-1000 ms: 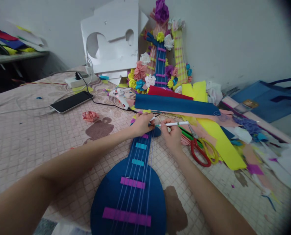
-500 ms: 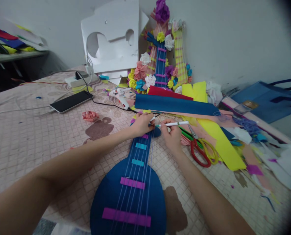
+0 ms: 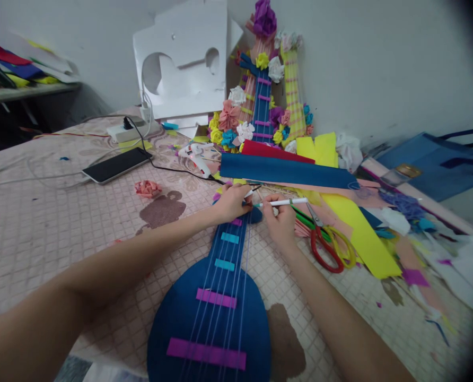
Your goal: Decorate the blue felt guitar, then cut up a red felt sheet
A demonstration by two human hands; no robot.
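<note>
A dark blue foam guitar [image 3: 212, 302] with purple and cyan strips and thin strings lies flat in front of me, neck pointing away. My left hand [image 3: 231, 202] rests closed on the top of the neck, pressing it down. My right hand [image 3: 278, 223] pinches a white pen [image 3: 284, 202] whose green tip touches the guitar's head beside my left fingers.
Red-and-yellow scissors [image 3: 327, 244] lie right of my right hand, among yellow, blue and red foam sheets [image 3: 288, 171]. A white glue gun [image 3: 194, 156], a phone [image 3: 115, 165] and a power strip [image 3: 127, 131] lie behind. Flower-decorated foam guitars [image 3: 262, 101] lean on the wall.
</note>
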